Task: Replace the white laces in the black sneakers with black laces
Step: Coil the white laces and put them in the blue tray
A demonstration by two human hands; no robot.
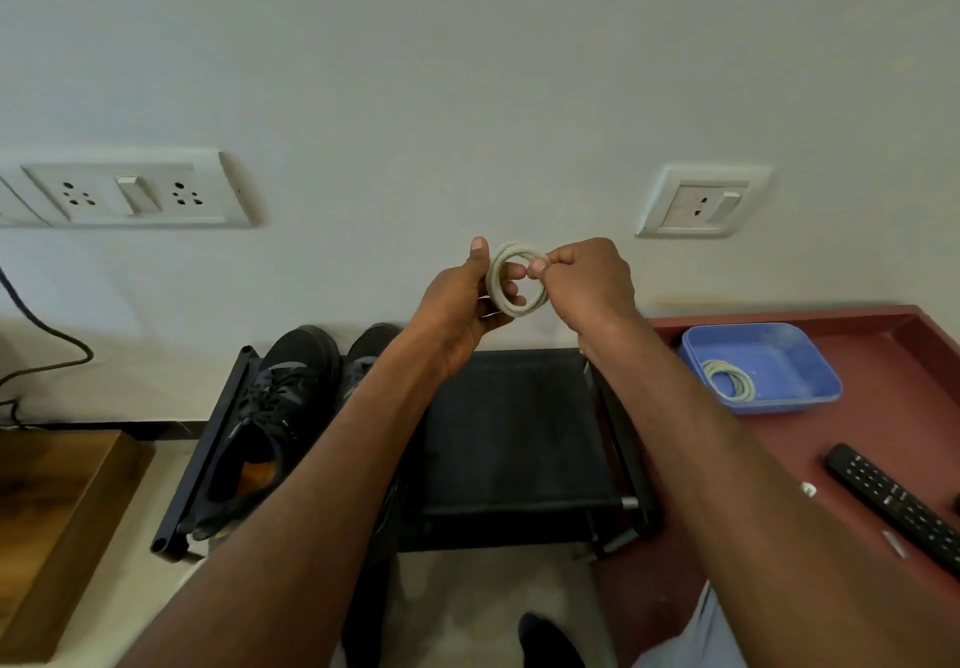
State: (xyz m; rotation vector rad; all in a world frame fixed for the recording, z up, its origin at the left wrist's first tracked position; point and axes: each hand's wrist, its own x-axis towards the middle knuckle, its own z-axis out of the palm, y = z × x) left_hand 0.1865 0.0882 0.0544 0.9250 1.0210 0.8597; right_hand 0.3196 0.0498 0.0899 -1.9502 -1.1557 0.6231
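Head view: I'm holding a coiled white lace [517, 278] up in front of the pale wall, between both hands. My left hand [464, 298] is gripping the coil's left side, thumb sticking straight up, fingers curled through the ring from behind. My right hand [587, 283] is pinching the coil's right edge, thumb and fingertips closed tight on the strands. The lace is wound into a round loop of several turns, woven cord, off-white, matte.

Below my arms, the black sneakers [291, 397] are sitting on the left part of a black rack [514, 449], toes toward the wall. The near shoe is showing black laces over its tongue; the second shoe is mostly hidden by my left forearm, so I cannot tell its lacing. The rack top looks like dark fabric stretched between metal tubes.

To the right, a blue plastic tray [779, 350], shallow and rectangular with rounded corners, is resting on a reddish-brown table [857, 423]. A second white lace coil [730, 380] is lying in the tray's near left corner. A black remote [893, 501] is lying on the table closer to me, well apart from the tray.

Two white socket plates are set in the wall, one on the left [130, 192], one on the right [704, 205].
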